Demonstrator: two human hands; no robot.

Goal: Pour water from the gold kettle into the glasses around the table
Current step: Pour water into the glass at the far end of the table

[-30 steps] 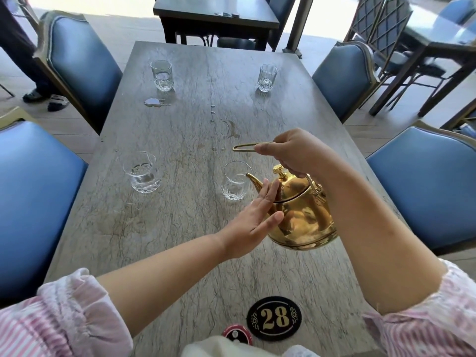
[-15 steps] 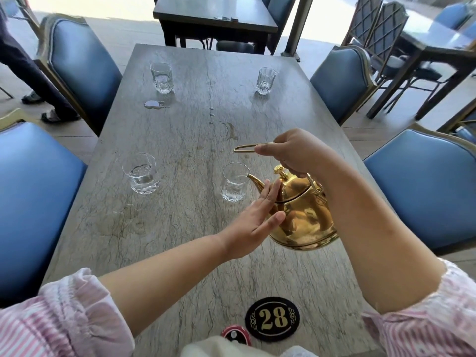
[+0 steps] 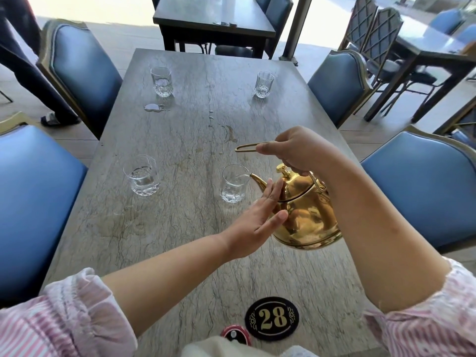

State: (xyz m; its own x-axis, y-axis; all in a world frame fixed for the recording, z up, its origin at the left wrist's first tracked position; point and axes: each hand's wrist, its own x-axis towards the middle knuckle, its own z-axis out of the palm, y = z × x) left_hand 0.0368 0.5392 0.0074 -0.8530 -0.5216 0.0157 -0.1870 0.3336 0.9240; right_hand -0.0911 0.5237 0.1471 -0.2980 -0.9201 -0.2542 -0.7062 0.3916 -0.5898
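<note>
A black oval plaque marked 28 (image 3: 271,318) is seen at the near edge of the grey veined stone surface (image 3: 180,253). The left hand (image 3: 253,222) is laid flat, fingers extended, against the shiny gold metal kettle (image 3: 306,215). The kettle is held tilted above the surface by its handle, around which the right hand (image 3: 296,150) is clenched. Its spout is positioned at the rim of the near cut-glass tumbler (image 3: 234,183). Three further clear glasses are observed beyond.

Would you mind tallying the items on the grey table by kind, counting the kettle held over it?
Glasses: 4 — far left, far right, near left, near right
Gold kettle: 1
Number plaque "28": 1
Red round disc: 1
Total: 7
</note>
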